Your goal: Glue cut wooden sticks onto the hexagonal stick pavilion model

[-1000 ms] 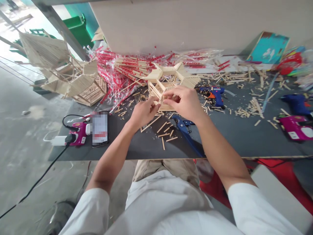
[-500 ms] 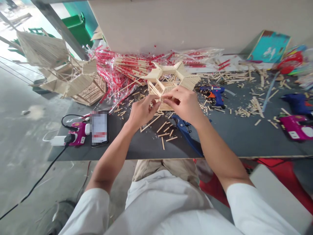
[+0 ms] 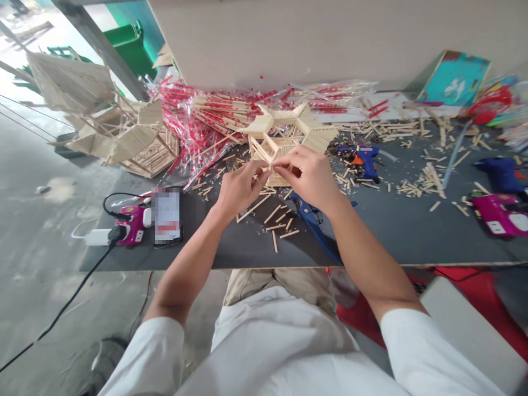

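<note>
A pale wooden stick structure (image 3: 322, 135) with an open centre and slatted points stands on the dark table. At its near corner my left hand (image 3: 241, 188) and my right hand (image 3: 311, 175) meet, thumb and fingertips pinched together on each. Whatever small piece lies between the fingertips is too small to make out. Under my right wrist lies a blue cutter (image 3: 313, 217), partly hidden. Short cut sticks (image 3: 275, 241) are scattered just below my hands.
A blue glue gun (image 3: 363, 159) lies to the right. At the left are a phone (image 3: 168, 217), a magenta power strip (image 3: 132, 226) and a larger stick model (image 3: 124, 146). Red-and-wood sticks in plastic (image 3: 223, 110) line the back. Another glue gun (image 3: 501, 173) is far right.
Both hands stay at the same corner of the structure; the right fingers have closed in slightly toward the left ones. The objects on the table have not moved.
</note>
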Action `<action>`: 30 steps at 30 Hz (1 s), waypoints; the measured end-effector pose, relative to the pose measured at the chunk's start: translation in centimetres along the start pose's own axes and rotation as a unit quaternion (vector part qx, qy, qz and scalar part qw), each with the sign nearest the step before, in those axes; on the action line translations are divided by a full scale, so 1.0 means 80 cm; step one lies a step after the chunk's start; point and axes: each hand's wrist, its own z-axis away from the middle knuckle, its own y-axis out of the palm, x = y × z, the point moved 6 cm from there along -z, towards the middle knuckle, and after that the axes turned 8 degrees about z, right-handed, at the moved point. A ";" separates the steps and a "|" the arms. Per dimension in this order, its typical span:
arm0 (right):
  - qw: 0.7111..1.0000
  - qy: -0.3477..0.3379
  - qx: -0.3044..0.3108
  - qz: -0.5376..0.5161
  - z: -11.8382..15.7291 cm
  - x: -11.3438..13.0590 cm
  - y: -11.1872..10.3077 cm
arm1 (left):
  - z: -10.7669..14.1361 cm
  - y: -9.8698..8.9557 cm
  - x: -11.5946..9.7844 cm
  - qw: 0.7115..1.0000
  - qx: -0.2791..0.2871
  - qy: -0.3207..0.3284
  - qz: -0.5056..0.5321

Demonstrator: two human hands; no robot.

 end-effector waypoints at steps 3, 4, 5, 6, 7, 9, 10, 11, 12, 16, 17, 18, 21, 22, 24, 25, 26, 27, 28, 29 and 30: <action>1.000 -0.007 -0.010 -0.002 0.003 0.000 -0.002 | 0.000 -0.001 -0.002 1.000 -0.006 0.005 0.000; 1.000 -0.005 -0.013 -0.002 0.004 -0.001 -0.002 | 0.000 -0.001 -0.003 1.000 -0.007 0.007 0.001; 1.000 0.000 -0.015 0.000 0.005 -0.002 -0.002 | 0.000 -0.002 -0.004 1.000 -0.008 0.008 0.001; 1.000 0.007 -0.017 0.002 0.006 -0.004 -0.002 | 0.000 -0.002 -0.004 1.000 -0.008 0.006 0.001; 1.000 0.012 -0.017 0.005 0.007 -0.006 -0.001 | 0.000 -0.002 -0.004 1.000 -0.006 0.004 -0.001; 1.000 0.014 -0.020 0.009 0.007 -0.007 0.001 | 0.000 -0.002 -0.004 1.000 -0.002 0.000 -0.003; 1.000 0.013 -0.020 0.012 0.007 -0.006 0.002 | 0.000 -0.001 -0.003 1.000 0.000 -0.002 -0.002; 1.000 0.011 -0.021 0.014 0.006 -0.005 0.003 | 0.000 -0.001 -0.003 1.000 0.000 -0.002 0.000; 1.000 0.009 -0.022 0.017 0.006 -0.004 0.005 | 0.001 0.000 -0.002 1.000 0.000 -0.002 0.002; 0.999 -0.009 -0.033 0.034 0.007 0.002 0.008 | 0.002 0.000 -0.002 1.000 -0.008 0.001 -0.003; 0.999 -0.013 -0.037 0.038 0.008 0.003 0.008 | 0.002 0.000 -0.002 1.000 -0.009 0.002 -0.005; 0.998 -0.015 -0.039 0.042 0.009 0.003 0.009 | 0.002 0.000 -0.003 1.000 -0.010 0.002 -0.006; 0.998 -0.009 -0.040 0.054 0.011 0.004 0.011 | 0.001 0.000 -0.003 1.000 -0.008 -0.002 -0.003; 0.997 -0.007 -0.040 0.058 0.011 0.004 0.011 | 0.001 0.000 -0.003 1.000 -0.007 -0.004 -0.004; 0.997 -0.004 -0.037 0.063 0.012 0.005 0.011 | 0.001 0.000 -0.003 1.000 -0.007 -0.005 -0.006; 0.997 -0.004 -0.035 0.065 0.012 0.006 0.011 | 0.001 0.000 -0.002 1.000 -0.007 -0.006 -0.008; 0.997 -0.004 -0.033 0.066 0.012 0.006 0.011 | 0.001 0.000 -0.002 1.000 -0.007 -0.007 -0.008; 0.997 -0.005 -0.030 0.066 0.012 0.006 0.010 | 0.001 0.000 -0.002 1.000 -0.007 -0.008 -0.008; 0.997 -0.008 -0.030 0.066 0.012 0.007 0.010 | 0.001 0.001 -0.001 1.000 -0.007 -0.010 -0.008; 0.997 -0.011 -0.031 0.064 0.012 0.007 0.009 | 0.002 0.001 -0.001 1.000 -0.006 -0.011 -0.007; 0.997 -0.015 -0.032 0.062 0.013 0.007 0.008 | 0.002 0.000 -0.001 1.000 -0.006 -0.012 -0.006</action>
